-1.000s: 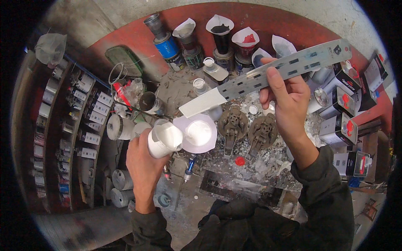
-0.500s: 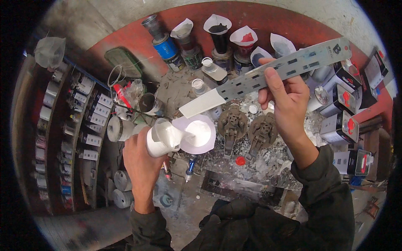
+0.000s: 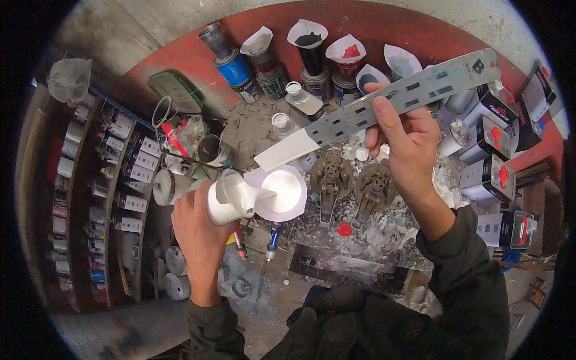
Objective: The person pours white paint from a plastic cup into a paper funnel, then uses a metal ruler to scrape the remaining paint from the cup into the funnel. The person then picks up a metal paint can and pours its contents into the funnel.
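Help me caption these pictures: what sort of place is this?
Likely a paint-mixing corner of a workshop: paper cones with coloured stains, red-capped cans, and a cup pouring white liquid.

The cup (image 3: 222, 207) is left of the strip (image 3: 349, 123)

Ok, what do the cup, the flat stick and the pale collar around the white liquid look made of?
Cup: probably clear, glossy plastic, since its upper wall is see-through. Flat stick: likely metal, smooth with a dull grey sheen, though plastic is possible. Pale collar: seemingly matte paper, judging by its thin, uneven edge.
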The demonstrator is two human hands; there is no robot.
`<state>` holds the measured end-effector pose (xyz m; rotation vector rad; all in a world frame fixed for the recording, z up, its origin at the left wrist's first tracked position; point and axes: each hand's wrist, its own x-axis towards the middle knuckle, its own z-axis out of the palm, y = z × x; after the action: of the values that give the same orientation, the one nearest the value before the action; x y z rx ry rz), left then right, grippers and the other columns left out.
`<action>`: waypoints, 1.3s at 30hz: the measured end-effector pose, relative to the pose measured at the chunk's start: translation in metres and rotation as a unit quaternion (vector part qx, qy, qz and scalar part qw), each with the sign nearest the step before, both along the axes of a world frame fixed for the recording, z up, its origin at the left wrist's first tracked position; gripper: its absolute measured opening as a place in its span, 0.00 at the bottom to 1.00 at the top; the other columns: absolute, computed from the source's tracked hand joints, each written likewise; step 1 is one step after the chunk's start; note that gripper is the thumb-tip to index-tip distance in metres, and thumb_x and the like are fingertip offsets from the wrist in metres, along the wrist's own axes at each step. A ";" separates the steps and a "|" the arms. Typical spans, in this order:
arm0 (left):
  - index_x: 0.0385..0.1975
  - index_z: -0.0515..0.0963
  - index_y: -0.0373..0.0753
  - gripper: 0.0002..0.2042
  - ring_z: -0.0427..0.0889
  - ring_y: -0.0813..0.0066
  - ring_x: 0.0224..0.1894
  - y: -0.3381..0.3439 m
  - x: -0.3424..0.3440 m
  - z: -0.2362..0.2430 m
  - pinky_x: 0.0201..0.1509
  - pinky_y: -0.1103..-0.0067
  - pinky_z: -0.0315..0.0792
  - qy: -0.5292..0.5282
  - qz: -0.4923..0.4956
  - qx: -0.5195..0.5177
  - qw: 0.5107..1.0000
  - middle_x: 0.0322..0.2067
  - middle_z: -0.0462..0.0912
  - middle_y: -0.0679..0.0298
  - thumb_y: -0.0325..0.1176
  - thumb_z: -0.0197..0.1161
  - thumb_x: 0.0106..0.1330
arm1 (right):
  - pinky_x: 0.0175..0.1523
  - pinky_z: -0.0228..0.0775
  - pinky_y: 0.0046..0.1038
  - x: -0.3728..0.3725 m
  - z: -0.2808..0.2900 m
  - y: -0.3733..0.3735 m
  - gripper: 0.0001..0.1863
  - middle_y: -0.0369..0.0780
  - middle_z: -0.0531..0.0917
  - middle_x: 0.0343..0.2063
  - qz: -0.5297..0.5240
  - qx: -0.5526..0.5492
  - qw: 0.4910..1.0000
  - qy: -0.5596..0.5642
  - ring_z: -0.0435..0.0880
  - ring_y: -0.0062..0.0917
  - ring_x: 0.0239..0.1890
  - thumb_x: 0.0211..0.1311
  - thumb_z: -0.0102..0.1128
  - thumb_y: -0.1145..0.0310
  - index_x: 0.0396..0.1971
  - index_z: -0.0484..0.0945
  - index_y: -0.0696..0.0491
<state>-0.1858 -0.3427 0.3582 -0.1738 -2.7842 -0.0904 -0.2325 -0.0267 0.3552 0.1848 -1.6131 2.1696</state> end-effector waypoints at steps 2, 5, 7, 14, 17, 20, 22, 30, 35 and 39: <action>0.57 0.77 0.47 0.38 0.78 0.50 0.51 0.001 0.001 0.003 0.55 0.62 0.71 -0.015 0.009 -0.005 1.000 0.46 0.79 0.56 0.28 0.82 0.38 | 0.26 0.70 0.15 0.001 0.001 -0.001 0.14 0.33 0.84 0.27 -0.005 0.003 1.000 -0.009 0.78 0.11 0.23 0.74 0.63 0.63 0.50 0.84 0.57; 0.57 0.77 0.47 0.38 0.78 0.49 0.51 0.001 -0.002 0.000 0.54 0.61 0.71 -0.007 -0.001 -0.003 1.000 0.46 0.79 0.56 0.28 0.81 0.39 | 0.26 0.70 0.15 0.001 -0.001 0.001 0.14 0.33 0.84 0.27 0.002 0.008 1.000 -0.012 0.78 0.10 0.23 0.74 0.63 0.63 0.51 0.84 0.57; 0.57 0.77 0.47 0.37 0.78 0.49 0.51 0.000 -0.002 0.001 0.55 0.61 0.71 -0.001 0.000 -0.010 1.000 0.46 0.79 0.56 0.28 0.81 0.39 | 0.27 0.70 0.15 0.001 0.000 0.000 0.14 0.32 0.83 0.27 0.005 0.009 1.000 -0.008 0.78 0.10 0.23 0.74 0.63 0.63 0.51 0.84 0.57; 0.57 0.77 0.47 0.37 0.76 0.53 0.52 -0.002 -0.004 -0.003 0.55 0.63 0.68 0.011 -0.002 -0.031 0.999 0.46 0.78 0.58 0.29 0.80 0.39 | 0.27 0.70 0.15 0.002 -0.001 -0.001 0.15 0.32 0.83 0.27 0.005 0.020 1.000 -0.011 0.77 0.10 0.24 0.74 0.63 0.63 0.52 0.84 0.56; 0.58 0.77 0.48 0.37 0.76 0.54 0.53 -0.001 -0.006 -0.003 0.57 0.63 0.67 0.028 -0.011 -0.043 0.999 0.47 0.78 0.59 0.29 0.79 0.40 | 0.26 0.69 0.15 0.002 -0.003 0.000 0.14 0.32 0.82 0.26 0.009 0.024 1.000 -0.012 0.77 0.10 0.24 0.74 0.63 0.64 0.52 0.84 0.56; 0.57 0.77 0.48 0.35 0.75 0.54 0.54 0.004 -0.006 0.003 0.58 0.63 0.67 0.032 -0.014 -0.050 0.998 0.47 0.77 0.60 0.28 0.78 0.42 | 0.25 0.69 0.17 0.002 -0.005 0.000 0.15 0.35 0.83 0.29 0.022 0.030 0.999 -0.010 0.79 0.14 0.23 0.75 0.60 0.65 0.52 0.81 0.61; 0.57 0.77 0.49 0.35 0.75 0.54 0.54 0.004 -0.008 0.003 0.59 0.62 0.66 0.045 -0.020 -0.060 0.997 0.48 0.77 0.60 0.27 0.77 0.42 | 0.25 0.69 0.17 0.003 -0.006 0.000 0.16 0.35 0.83 0.29 0.021 0.025 0.999 -0.014 0.79 0.14 0.23 0.75 0.60 0.65 0.52 0.81 0.61; 0.56 0.79 0.52 0.30 0.74 0.57 0.58 0.013 -0.018 0.006 0.72 0.56 0.59 0.087 -0.073 -0.148 0.982 0.50 0.77 0.61 0.24 0.69 0.47 | 0.26 0.69 0.16 0.004 -0.007 0.003 0.15 0.34 0.83 0.28 0.015 0.017 1.000 -0.011 0.79 0.13 0.23 0.75 0.62 0.65 0.52 0.82 0.59; 0.56 0.80 0.55 0.25 0.74 0.62 0.61 0.017 -0.021 0.012 0.77 0.51 0.52 0.129 -0.153 -0.239 0.950 0.53 0.76 0.63 0.29 0.62 0.56 | 0.27 0.68 0.14 0.004 -0.009 0.001 0.14 0.31 0.82 0.26 0.020 0.002 0.999 -0.028 0.77 0.10 0.24 0.73 0.64 0.64 0.51 0.84 0.56; 0.55 0.81 0.57 0.23 0.74 0.63 0.62 0.017 -0.028 0.022 0.78 0.50 0.51 0.165 -0.200 -0.242 0.935 0.54 0.76 0.63 0.31 0.62 0.57 | 0.28 0.68 0.15 0.005 -0.009 0.002 0.14 0.30 0.82 0.27 0.030 -0.014 0.999 -0.023 0.77 0.09 0.25 0.74 0.63 0.63 0.51 0.84 0.55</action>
<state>-0.2134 -0.3255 0.3798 -0.7993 -2.3456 0.4841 -0.2278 -0.0250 0.3463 0.1789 -1.6212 2.2566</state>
